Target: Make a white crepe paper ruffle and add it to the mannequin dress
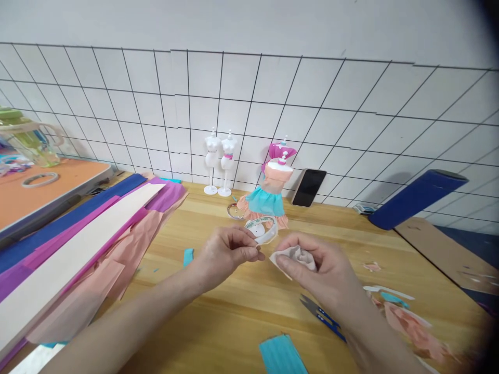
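My left hand (pixel 230 254) is closed with thumb and fingers pinched on a roll of white tape (pixel 272 234), which is tilted above the table. A little to its right, my right hand (pixel 325 267) grips a crumpled piece of pale crepe paper (pixel 299 255). The two hands are close together but apart. Just behind the tape stands a small dress form (pixel 276 175) in a peach and turquoise ruffled paper dress. Blue-handled thread snips (pixel 317 311) lie below my right hand, partly hidden by the forearm.
Long crepe paper strips (pixel 89 244) cover the left side. Two bare white dress forms (pixel 211 161) and a phone (pixel 309 188) stand by the tiled wall. A blue bottle (pixel 417 200) leans at right, near paper scraps (pixel 413 324). Folded turquoise paper (pixel 283 356) lies in front.
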Demonstrator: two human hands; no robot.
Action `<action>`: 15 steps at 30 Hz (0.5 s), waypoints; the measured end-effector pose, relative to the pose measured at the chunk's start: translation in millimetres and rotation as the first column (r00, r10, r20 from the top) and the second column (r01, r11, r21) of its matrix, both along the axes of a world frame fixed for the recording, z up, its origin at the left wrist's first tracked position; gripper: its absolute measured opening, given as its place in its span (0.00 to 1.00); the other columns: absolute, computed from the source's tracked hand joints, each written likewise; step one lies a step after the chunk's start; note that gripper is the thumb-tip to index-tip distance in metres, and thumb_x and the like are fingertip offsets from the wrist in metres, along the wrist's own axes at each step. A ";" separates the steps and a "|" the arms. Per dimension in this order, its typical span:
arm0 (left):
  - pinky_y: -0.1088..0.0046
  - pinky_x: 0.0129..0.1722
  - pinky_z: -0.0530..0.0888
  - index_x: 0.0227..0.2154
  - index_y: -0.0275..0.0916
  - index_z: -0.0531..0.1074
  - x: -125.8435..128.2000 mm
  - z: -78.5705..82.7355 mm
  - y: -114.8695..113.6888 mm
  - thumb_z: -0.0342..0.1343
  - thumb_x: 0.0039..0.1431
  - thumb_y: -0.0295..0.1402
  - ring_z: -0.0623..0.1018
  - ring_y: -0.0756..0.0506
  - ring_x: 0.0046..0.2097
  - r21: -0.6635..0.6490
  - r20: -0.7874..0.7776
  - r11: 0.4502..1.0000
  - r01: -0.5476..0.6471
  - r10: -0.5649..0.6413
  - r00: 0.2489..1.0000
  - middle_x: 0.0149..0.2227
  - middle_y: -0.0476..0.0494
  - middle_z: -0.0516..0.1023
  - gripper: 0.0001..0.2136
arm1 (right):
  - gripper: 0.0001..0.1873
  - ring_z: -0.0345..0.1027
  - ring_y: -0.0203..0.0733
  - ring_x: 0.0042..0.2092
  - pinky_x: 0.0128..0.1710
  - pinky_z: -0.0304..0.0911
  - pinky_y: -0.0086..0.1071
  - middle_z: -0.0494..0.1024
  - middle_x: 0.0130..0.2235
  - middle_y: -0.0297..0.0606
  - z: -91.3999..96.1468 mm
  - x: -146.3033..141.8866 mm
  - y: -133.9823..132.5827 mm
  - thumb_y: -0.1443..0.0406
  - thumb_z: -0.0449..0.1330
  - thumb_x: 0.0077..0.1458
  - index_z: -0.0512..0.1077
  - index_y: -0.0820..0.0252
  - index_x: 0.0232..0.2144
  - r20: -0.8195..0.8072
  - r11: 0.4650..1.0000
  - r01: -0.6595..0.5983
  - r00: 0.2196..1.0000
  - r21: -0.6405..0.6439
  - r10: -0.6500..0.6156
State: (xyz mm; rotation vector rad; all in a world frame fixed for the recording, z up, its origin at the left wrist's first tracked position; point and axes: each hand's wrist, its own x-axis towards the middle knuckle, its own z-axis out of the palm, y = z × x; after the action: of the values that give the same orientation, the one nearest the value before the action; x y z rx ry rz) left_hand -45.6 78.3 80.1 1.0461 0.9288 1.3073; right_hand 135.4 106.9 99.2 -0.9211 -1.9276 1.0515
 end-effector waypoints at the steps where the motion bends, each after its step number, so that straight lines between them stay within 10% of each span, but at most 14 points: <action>1: 0.72 0.35 0.74 0.18 0.32 0.73 -0.3 -0.5 0.7 0.68 0.37 0.32 0.77 0.50 0.31 -0.005 -0.006 1.000 0.005 -0.005 1.000 0.34 0.48 0.69 0.10 | 0.07 0.52 0.33 0.20 0.19 0.50 0.28 0.62 0.18 0.28 -1.2 1.4 0.9 0.61 0.60 0.49 0.69 0.55 0.23 0.009 0.999 -0.040 0.999 0.001 0.040; 8: 0.71 0.38 0.71 0.18 0.34 0.74 -1.5 5.5 -4.0 0.62 0.43 0.30 0.76 0.49 0.33 -0.080 -0.148 0.995 0.051 -0.063 0.987 0.34 0.46 0.71 0.06 | 0.07 0.66 0.51 0.49 0.40 0.62 0.38 0.74 0.46 0.41 5.2 10.7 9.4 0.66 0.59 0.52 0.72 0.55 0.23 -0.005 0.960 -0.054 0.998 0.273 0.058; 15: 0.74 0.37 0.73 0.18 0.33 0.73 -7.2 11.6 -6.2 0.61 0.43 0.28 0.78 0.48 0.33 -0.154 -0.114 0.979 0.134 -0.153 0.982 0.30 0.44 0.76 0.05 | 0.07 0.63 0.28 0.17 0.15 0.56 0.29 0.73 0.51 0.46 7.6 36.4 34.1 0.64 0.60 0.52 0.69 0.59 0.24 -0.082 0.982 -0.179 0.981 -0.064 0.174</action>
State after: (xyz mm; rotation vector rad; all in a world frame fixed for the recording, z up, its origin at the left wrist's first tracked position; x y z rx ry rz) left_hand -52.7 72.1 91.7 1.0697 1.0085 1.0477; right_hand 171.8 141.0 106.8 -0.7468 -1.9460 1.2475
